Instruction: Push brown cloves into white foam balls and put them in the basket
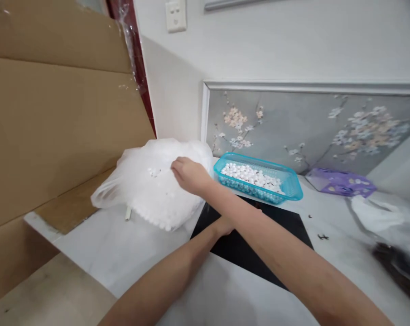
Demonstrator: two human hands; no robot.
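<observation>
A translucent white plastic bag (150, 181) full of small white balls lies on the left of the white table. My right hand (191, 174) reaches across my left arm to the upper right side of this bag. Its fingers are pressed together at the plastic; whatever they hold is too small or hidden to make out. My left hand (226, 225) is over the black mat (252, 251), mostly behind my right forearm, so its fingers are hidden. A blue plastic basket (295, 183) holding many white balls (252, 176) stands just beyond the mat.
A large cardboard sheet (55, 127) rises at the left. A framed flower picture (279, 122) leans on the wall behind the basket. To the right lie a purple packet (344, 181), a clear and white bag (381, 217) and small dark bits (323, 237).
</observation>
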